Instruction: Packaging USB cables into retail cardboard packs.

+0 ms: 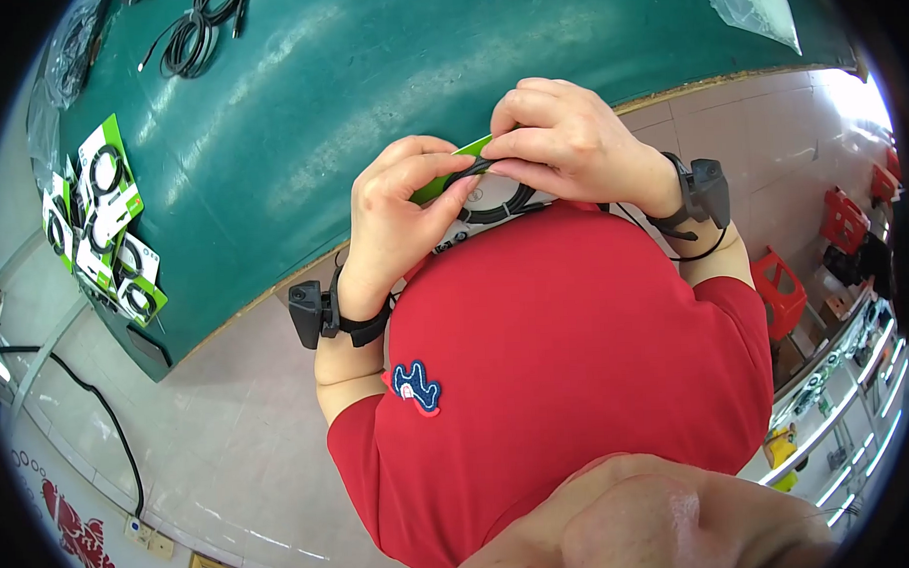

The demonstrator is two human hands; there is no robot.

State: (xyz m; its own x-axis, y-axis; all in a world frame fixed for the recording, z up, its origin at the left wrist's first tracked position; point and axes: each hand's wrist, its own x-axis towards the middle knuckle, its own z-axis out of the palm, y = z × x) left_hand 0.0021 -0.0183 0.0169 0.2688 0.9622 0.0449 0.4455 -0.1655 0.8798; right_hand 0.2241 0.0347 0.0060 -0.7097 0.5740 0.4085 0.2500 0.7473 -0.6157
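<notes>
Close in front of my red shirt, a black cable lies coiled on a green and white packaging card. My left hand is closed, its thumb and fingers pinching the cable near the card's upper edge. Right beside it my right hand, also closed, pinches the same stretch of cable, so the fingertips of both hands almost meet. The lower part of the card is hidden against my shirt.
Several carded black cables are piled at the left end of the green table. A loose black cable coil lies at the far left, a clear plastic bag at the far right. Red stools stand on the floor to the right.
</notes>
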